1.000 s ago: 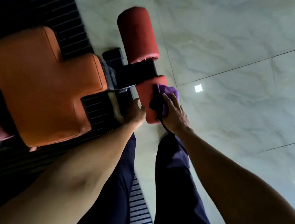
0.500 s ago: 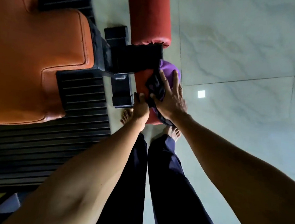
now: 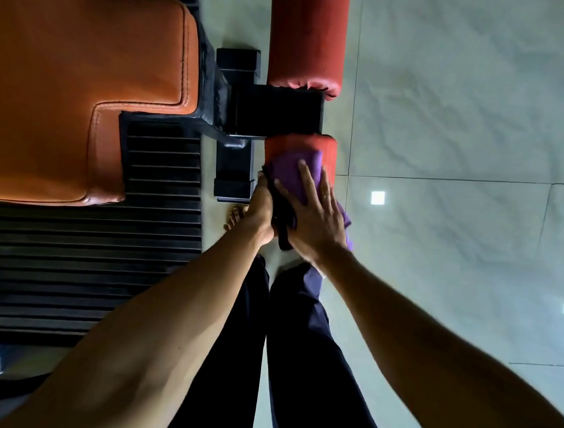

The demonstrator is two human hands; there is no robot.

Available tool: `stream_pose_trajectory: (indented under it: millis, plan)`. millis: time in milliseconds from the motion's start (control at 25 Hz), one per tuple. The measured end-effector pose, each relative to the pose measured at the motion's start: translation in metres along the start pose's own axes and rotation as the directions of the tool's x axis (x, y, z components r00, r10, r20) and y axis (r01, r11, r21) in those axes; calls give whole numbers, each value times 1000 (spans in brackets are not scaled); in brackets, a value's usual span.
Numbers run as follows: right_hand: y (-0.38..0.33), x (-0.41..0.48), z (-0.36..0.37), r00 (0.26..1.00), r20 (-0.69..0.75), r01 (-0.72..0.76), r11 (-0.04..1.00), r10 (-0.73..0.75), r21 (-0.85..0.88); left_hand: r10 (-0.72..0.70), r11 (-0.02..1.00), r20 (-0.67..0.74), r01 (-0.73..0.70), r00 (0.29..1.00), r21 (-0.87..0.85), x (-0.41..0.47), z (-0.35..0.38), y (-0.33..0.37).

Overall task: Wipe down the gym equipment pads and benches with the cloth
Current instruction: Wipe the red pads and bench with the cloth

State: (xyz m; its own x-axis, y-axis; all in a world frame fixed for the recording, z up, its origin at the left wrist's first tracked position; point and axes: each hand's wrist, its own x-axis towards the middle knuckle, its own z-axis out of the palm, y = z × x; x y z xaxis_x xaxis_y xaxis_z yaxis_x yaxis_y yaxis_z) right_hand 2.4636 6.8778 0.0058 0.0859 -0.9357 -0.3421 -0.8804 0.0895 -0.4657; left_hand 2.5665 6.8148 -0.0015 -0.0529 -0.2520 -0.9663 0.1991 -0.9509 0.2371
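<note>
A purple cloth (image 3: pixel 295 171) lies over the near red roller pad (image 3: pixel 326 149) of the gym machine. My right hand (image 3: pixel 311 216) presses flat on the cloth with its fingers spread and straight. My left hand (image 3: pixel 260 208) grips the near end of the same roller pad beside the cloth, fingers curled around it. A second, longer red roller pad (image 3: pixel 306 33) sits beyond the black bracket (image 3: pixel 278 110). The orange seat pad (image 3: pixel 79 73) fills the upper left.
Black ribbed rubber matting (image 3: pixel 78 255) lies under the seat at left. Pale glossy tiled floor (image 3: pixel 466 127) spreads to the right. My dark trouser legs (image 3: pixel 295 367) and a bare foot (image 3: pixel 235 217) stand just below the roller.
The view has swung down over the machine. My right hand with the cloth has slid along the near roller pad while my left hand keeps hold of the pad's end.
</note>
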Motion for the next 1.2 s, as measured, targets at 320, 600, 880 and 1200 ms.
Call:
stream_pose_trajectory:
  millis: [320,600,880,1200]
  plan:
    - [16,-14,3,890,67,-444,824,451,353,-55,991,-64,62,996,121,30,-18,-1]
    - [0,-41,16,974,15,-225,965,225,132,-94,994,-110,87,989,-63,13,1,-5]
    - [21,12,-4,993,3,-119,988,119,103,-48,998,-109,51,993,25,24,-8,-6]
    - [26,-45,26,911,50,-403,854,410,328,-93,992,-242,110,966,57,86,-28,-32]
